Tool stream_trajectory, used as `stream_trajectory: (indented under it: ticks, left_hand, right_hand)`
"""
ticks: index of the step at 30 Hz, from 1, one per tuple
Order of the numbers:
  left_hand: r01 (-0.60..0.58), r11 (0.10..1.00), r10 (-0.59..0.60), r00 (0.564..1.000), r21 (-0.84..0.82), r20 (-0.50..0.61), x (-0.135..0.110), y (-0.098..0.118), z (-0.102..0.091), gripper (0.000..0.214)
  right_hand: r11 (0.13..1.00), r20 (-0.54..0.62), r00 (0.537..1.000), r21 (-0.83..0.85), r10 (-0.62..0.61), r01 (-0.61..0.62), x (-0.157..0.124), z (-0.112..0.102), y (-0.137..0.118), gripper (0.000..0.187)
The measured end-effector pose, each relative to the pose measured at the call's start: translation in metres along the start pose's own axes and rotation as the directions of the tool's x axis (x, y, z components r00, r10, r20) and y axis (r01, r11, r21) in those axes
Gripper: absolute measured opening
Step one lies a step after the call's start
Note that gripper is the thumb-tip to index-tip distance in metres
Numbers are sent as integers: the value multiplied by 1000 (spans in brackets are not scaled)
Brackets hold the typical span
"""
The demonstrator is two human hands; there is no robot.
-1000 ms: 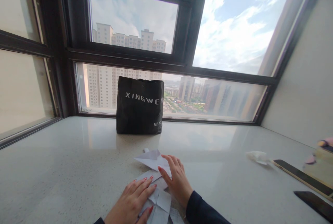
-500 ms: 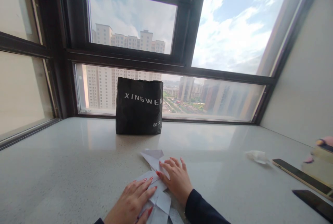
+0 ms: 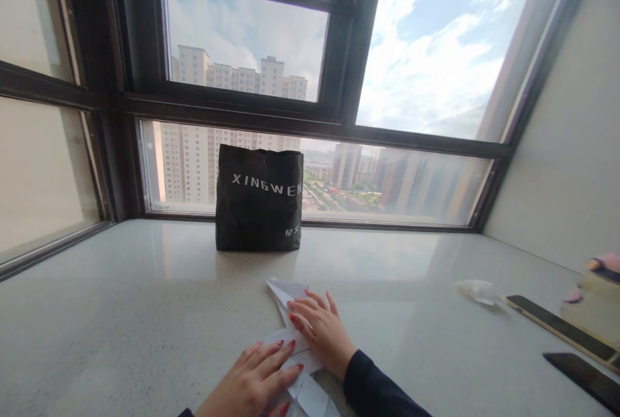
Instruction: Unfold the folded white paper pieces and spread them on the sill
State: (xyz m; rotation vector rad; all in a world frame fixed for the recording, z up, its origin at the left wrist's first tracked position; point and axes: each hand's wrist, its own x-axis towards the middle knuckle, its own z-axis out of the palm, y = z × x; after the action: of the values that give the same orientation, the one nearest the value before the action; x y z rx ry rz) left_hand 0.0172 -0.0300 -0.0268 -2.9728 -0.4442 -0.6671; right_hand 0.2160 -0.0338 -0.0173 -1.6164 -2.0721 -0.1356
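Note:
White folded paper (image 3: 289, 341) lies on the pale speckled surface beneath both hands, with a pointed end reaching toward the bag. My left hand (image 3: 259, 375) rests over its near part, fingers stretched out and a little apart. On the upper part lies my right hand (image 3: 323, 330), its fingers extended across the paper and pressing it against the surface. More folded paper pieces (image 3: 312, 397) poke out below the hands. Much of the paper is covered by the palms and fingers.
A black bag (image 3: 259, 201) with white lettering stands upright by the window. At the right lie a crumpled white tissue (image 3: 479, 291), a long dark phone-like slab (image 3: 562, 326) and another dark flat object (image 3: 584, 375). A pink and cream item (image 3: 593, 294) sits at the right edge.
The paper has shifted and turned slightly, its tip now a little further right. My left hand has slid right and slightly down. My right hand has moved slightly left over the paper.

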Motion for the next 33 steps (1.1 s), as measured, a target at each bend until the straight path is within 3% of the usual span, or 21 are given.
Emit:
stream_trajectory:
  ticks: [3,6,11,14,16,21,26,30,32,33]
  left_hand:
    - [15,1000,-16,999,7,48,1,0,-4,47]
    - [41,999,-42,995,14,92,2,0,-8,48]
    - [118,993,-118,993,-5,3,-1,3,-13,51]
    - [153,988,-153,988,2,-19,-2,5,-14,49]
    - [138,990,-138,990,7,-13,-2,3,-11,46]
    - [22,1000,-21,998,16,-66,-5,-10,9,47]
    - [56,998,-55,996,9,-75,-9,-18,23,54]
    - [114,993,-117,980,-27,-162,-8,-13,14,49]
    - [193,978,-208,932,-79,-296,-5,-7,4,39]
    - [239,963,-268,888,-122,-373,-4,-3,-1,32]
  right_hand:
    - [991,-98,989,-69,108,-115,3,-6,2,20]
    - [975,-139,973,-102,183,-198,4,-11,5,26]
    - [968,-171,963,-105,208,-228,3,-5,13,22]
    - [961,-151,960,-115,235,-253,1,6,19,51]
    - [952,-96,954,-95,283,-292,0,12,23,61]
    - [942,-90,938,36,335,-333,2,10,25,55]
    - [956,-270,931,228,244,-184,5,-2,18,31]
    - [948,-486,869,311,97,69,4,-11,7,27]
    - [933,-534,845,316,28,169,1,-15,0,28]
    - [925,-532,847,316,-10,210,0,-17,-4,27]
